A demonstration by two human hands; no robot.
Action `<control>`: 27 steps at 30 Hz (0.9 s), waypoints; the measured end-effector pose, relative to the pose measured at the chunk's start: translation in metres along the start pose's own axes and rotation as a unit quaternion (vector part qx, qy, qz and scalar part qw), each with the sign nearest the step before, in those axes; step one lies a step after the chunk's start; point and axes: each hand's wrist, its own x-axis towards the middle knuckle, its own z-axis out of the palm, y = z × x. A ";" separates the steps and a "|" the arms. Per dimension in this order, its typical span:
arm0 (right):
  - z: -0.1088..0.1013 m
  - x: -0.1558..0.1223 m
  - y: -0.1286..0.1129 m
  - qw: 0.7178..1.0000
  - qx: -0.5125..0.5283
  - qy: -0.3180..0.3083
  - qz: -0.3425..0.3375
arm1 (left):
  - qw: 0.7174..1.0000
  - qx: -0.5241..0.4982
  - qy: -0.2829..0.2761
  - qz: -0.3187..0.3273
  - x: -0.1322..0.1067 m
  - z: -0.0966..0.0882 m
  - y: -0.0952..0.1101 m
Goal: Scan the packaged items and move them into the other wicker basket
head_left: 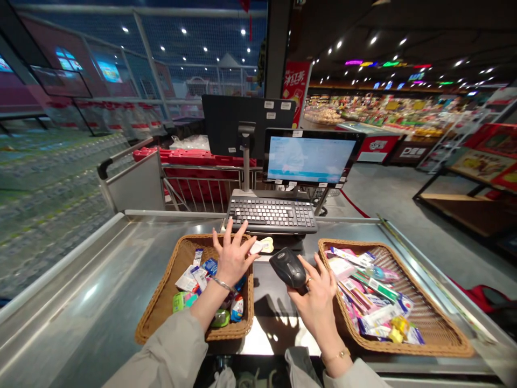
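My left hand (232, 260) is above the left wicker basket (157, 291), its thumb and index finger pinching a small flat white and pale-yellow package (264, 245). The other fingers of that hand are spread. A black handheld barcode scanner (288, 268) is gripped in my right hand (317, 293), its head turned toward the package. Small packaged goods (188, 280) lie in the left basket, partly hidden by my left forearm. Beside my right hand, the right wicker basket (440, 328) holds a heap of colourful slim packets (379, 291).
A black keyboard (274, 214) stands beyond the baskets, below a lit monitor (309, 159) and a dark screen's back (226, 124). The metal counter (92, 269) has a raised rim. Behind it is a shopping cart (194, 188); stacked bottles (48, 188) line the left.
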 end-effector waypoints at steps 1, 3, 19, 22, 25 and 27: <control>-0.001 0.000 0.000 1.000 -0.001 -0.001 -0.001 | 1.000 -0.003 0.001 0.003 0.000 0.000 0.001; -0.002 0.000 0.001 1.000 -0.004 -0.002 -0.003 | 1.000 -0.010 0.004 0.007 0.000 0.000 0.002; -0.006 -0.001 0.008 0.999 -0.027 0.017 -0.034 | 0.997 -0.020 0.074 0.023 0.001 0.005 0.008; -0.007 -0.002 0.009 0.999 -0.029 0.014 -0.035 | 0.997 -0.020 0.077 0.025 0.001 0.004 0.009; -0.008 -0.002 0.009 0.999 -0.030 0.008 -0.036 | 0.997 -0.021 0.077 0.024 0.001 0.003 0.010; -0.008 -0.003 0.009 0.999 -0.029 0.007 -0.035 | 0.997 -0.021 0.076 0.024 0.001 0.003 0.010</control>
